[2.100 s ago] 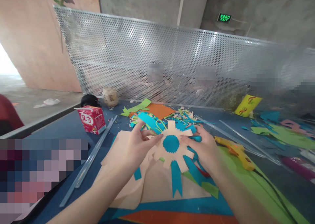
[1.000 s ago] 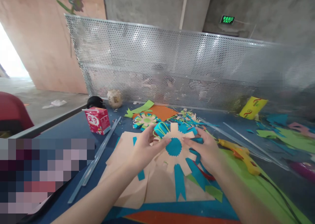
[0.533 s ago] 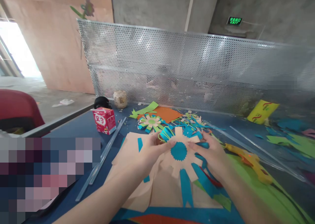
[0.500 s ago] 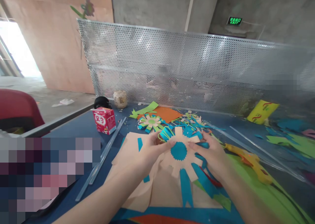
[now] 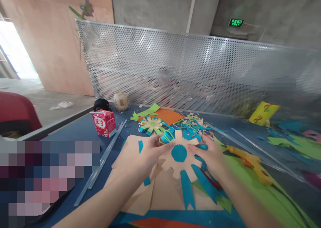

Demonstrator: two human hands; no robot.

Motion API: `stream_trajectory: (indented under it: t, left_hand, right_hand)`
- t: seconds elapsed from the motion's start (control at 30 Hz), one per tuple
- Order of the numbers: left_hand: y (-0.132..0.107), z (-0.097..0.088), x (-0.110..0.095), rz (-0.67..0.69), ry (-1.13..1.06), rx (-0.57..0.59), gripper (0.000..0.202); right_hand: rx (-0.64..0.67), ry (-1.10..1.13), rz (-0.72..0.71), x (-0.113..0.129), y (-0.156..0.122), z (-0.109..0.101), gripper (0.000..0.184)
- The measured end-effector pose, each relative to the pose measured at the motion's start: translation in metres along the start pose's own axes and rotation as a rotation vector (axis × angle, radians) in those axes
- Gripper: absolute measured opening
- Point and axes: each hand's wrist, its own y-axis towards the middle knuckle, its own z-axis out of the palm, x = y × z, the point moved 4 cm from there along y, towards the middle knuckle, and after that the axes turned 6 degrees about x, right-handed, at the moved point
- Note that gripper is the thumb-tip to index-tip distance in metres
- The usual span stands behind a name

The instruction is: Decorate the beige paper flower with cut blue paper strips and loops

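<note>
I hold a paper flower (image 5: 179, 154) with peach petals, a blue scalloped centre and blue strips just above the table. My left hand (image 5: 147, 152) pinches its left edge, thumb on top by the blue centre. My right hand (image 5: 212, 156) grips its right side, fingers curled over the petals. Sheets of peach paper (image 5: 136, 184) and blue and green offcuts lie under the flower. A finished small flower (image 5: 151, 124) with a green centre lies further back.
A yellow glue gun (image 5: 250, 162) lies to the right, with clear glue sticks (image 5: 102, 159) on the left and right. A red carton (image 5: 103, 122), a black object and a round jar stand at the back left. A perforated metal screen (image 5: 200, 71) borders the blue table.
Both hands have kept their hold on the flower and shifted it only slightly. The view has swung a little, and the small finished flower at the back came into sight.
</note>
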Motion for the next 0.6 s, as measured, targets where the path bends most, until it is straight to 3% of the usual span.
stream_trajectory:
  t: [0.3, 0.6]
  left_hand:
    - [-0.001, -0.0035, 0.0034, -0.059, 0.111, -0.061, 0.031]
    - [-0.0031, -0.0056, -0.0024, -0.038, 0.117, -0.072, 0.022]
  right_hand:
    - [0.028, 0.006, -0.044, 0.0032, 0.0007, 0.0006, 0.03]
    - [0.05, 0.226, -0.031, 0.0004, -0.0009, 0.004, 0.029]
